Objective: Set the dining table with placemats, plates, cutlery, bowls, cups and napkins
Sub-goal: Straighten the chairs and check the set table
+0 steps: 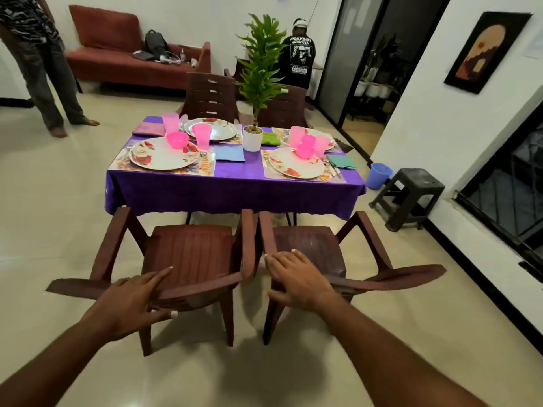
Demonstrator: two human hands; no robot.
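Note:
The table under a purple cloth (pixel 235 189) carries several floral placemats, each with a floral plate (pixel 163 155), a pink bowl (pixel 177 139), a pink cup (pixel 202 137), cutlery and a folded napkin (pixel 229 153). A potted plant (pixel 253 138) stands at its centre. I stand behind two brown plastic chairs. My left hand (pixel 133 301) grips the backrest top of the left chair (pixel 191 254). My right hand (pixel 296 277) rests on the backrest of the right chair (pixel 311 245), fingers spread over its edge.
Two more brown chairs (pixel 210 96) stand on the far side. A dark stool (pixel 411 195) and a blue bucket (pixel 379 175) sit right of the table. A person stands at far left, another beyond the plant. A red sofa (pixel 129 57) lines the back wall.

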